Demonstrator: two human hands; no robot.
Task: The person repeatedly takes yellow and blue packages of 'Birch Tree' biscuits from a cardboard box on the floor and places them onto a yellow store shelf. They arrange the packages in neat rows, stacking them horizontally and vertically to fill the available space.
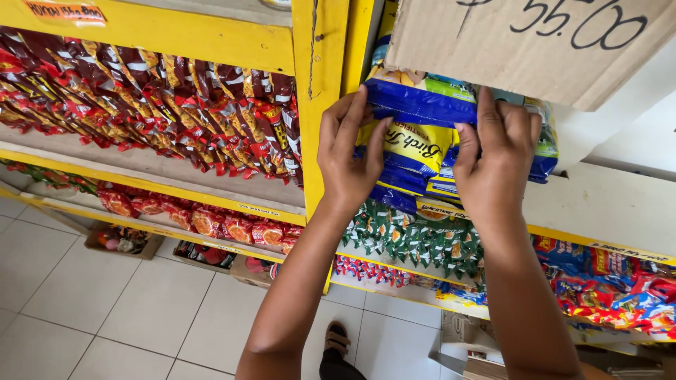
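Left hand (350, 158) and right hand (496, 165), fingers spread flat, pressing on blue-and-yellow packets (415, 141) stacked on a yellow shelf (320, 84) beneath a cardboard sign (493, 49); best squared with even pressure from both sides, edges aligned.

Both arms are showing bare from the bottom edge up, no sleeves coming into view. The left hand (348, 158) is wearing no ring, no watch, no glove; the right hand (493, 165) is going bare as well, wrist without a band. Nails are looking short and plain. Down below, one foot (336, 341) is peeking out in an open sandal with brown straps, and dark trousers are showing just under it.
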